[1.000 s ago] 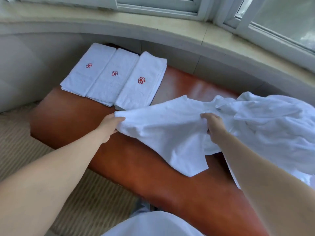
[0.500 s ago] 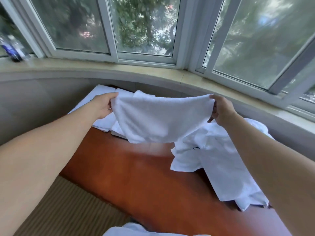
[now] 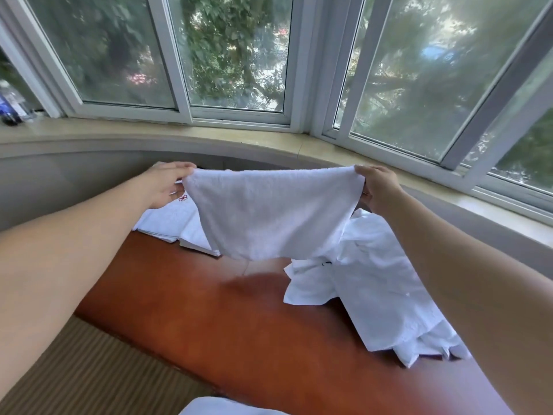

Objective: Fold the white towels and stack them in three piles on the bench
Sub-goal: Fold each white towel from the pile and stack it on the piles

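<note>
Towel [image 3: 273, 214] corners are pinched by left hand [image 3: 166, 184] and right hand [image 3: 378, 190] fingers; if one is let go, it could be dropped onto the surface [image 3: 209, 319].

We see soft daylight through the windows [image 3: 233, 55] beyond the held towel [image 3: 269, 211], its faint shadow on the bench [image 3: 209, 310] below, glare upper right, edges bowed by wide-angle distortion.
</note>
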{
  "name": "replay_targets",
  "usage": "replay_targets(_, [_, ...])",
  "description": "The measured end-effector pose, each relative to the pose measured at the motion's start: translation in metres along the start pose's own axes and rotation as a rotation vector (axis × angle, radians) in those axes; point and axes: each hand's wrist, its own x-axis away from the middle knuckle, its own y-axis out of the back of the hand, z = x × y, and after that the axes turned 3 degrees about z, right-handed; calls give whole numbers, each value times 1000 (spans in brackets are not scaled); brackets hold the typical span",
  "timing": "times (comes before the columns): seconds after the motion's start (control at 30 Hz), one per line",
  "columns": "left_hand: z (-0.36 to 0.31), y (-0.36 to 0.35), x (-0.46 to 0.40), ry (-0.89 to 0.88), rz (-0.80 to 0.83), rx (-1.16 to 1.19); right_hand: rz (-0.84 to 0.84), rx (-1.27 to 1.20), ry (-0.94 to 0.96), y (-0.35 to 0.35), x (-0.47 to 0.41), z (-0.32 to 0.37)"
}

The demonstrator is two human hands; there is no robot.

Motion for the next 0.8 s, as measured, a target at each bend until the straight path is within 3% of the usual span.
replay_targets(0.07, [1,1,1,49,20,-72,13,7,15,2,-2,-2])
replay_targets(0.2, [-5,4,0,16,96,129,16,-21,25,2,-2,-2])
replay_targets(0.37, [-1,2,1,16,71,-29,19,72,54,3,-3,-2])
replay_targets(0.6, [-7,1,-3,-156,-40,-122,32,559,293,1,9,5])
replay_targets(0.8, [8,11,-3,-335,-212,-519,20,1122,497,0,13,8])
